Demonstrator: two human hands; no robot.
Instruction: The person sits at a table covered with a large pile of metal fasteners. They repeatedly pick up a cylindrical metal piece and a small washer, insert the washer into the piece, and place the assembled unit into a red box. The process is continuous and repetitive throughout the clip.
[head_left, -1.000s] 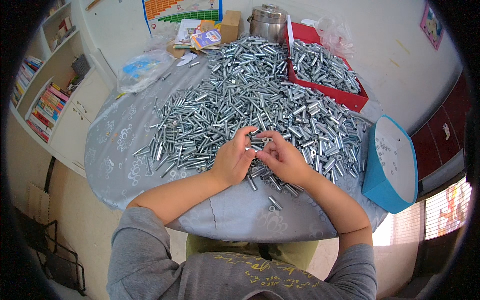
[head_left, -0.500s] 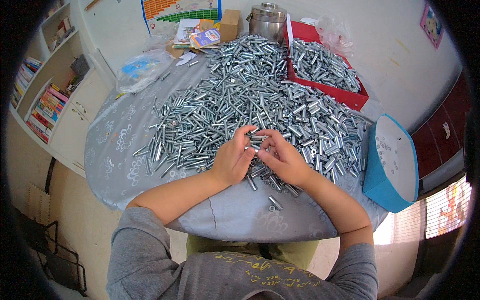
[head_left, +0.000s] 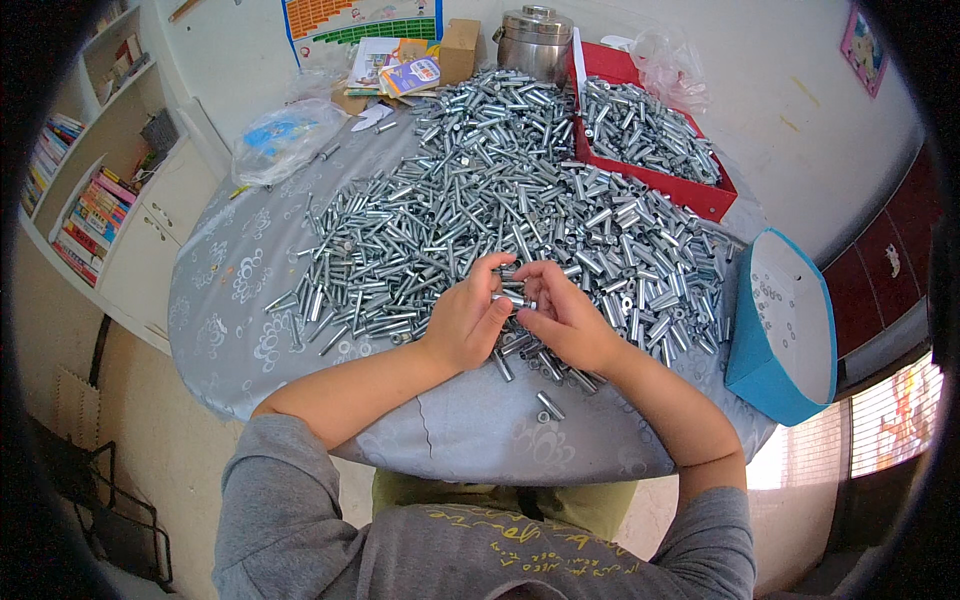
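A person seen from above sits at a round desk (head_left: 250, 330) covered with a grey patterned cloth. The left hand (head_left: 465, 325) and right hand (head_left: 565, 318) meet at the near edge of a wide heap of metal sleeves (head_left: 480, 200), short silvery tubes that spread away from both hands across most of the desk. The fingertips of both hands close together on one small sleeve (head_left: 512, 297) held between them, just above the heap; how tightly each hand grips it cannot be told.

A few loose sleeves lie just beneath the wrists, and one stray sleeve (head_left: 549, 406) sits nearer the person's body. Beyond the right hand, at the far side, a red tray (head_left: 700, 195) holds more sleeves. To the right of the right hand stands a blue box (head_left: 775, 375) with a white inside. A steel pot (head_left: 533, 40) and a clear plastic bag (head_left: 285, 140) sit far beyond the hands.

The sleeves look stiff, smooth and likely slippery, light singly but heavy in bulk. Each is probably best pinched across its middle.
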